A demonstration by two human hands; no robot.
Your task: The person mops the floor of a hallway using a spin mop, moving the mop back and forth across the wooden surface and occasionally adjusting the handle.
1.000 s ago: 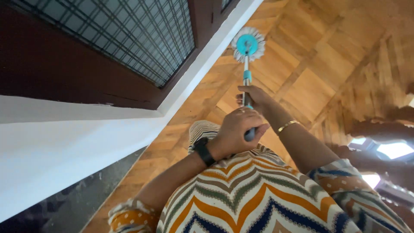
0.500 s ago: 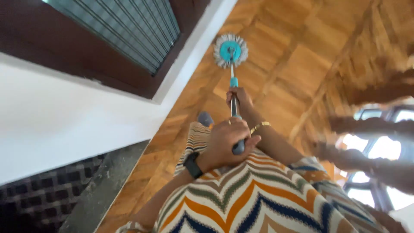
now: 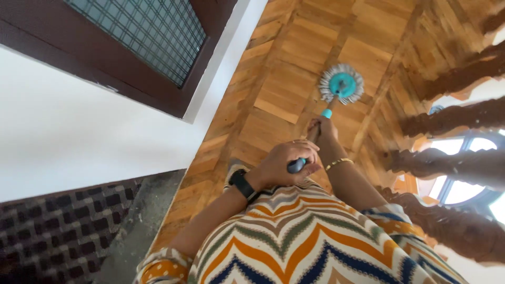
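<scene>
The mop (image 3: 342, 85) rested its round head on the wooden floor (image 3: 273, 79); the left hand (image 3: 286, 162) gripped the handle's end, the right hand (image 3: 322, 129) clasped it lower down.

The round teal-and-grey spin mop head (image 3: 342, 84) rests on the wooden plank floor (image 3: 273, 89), ahead of both hands. The white plastered wall (image 3: 79, 126) with the dark-framed mesh window (image 3: 152, 37) runs along the floor's left edge; the carved wooden balusters (image 3: 452, 163) stand along its right.
</scene>
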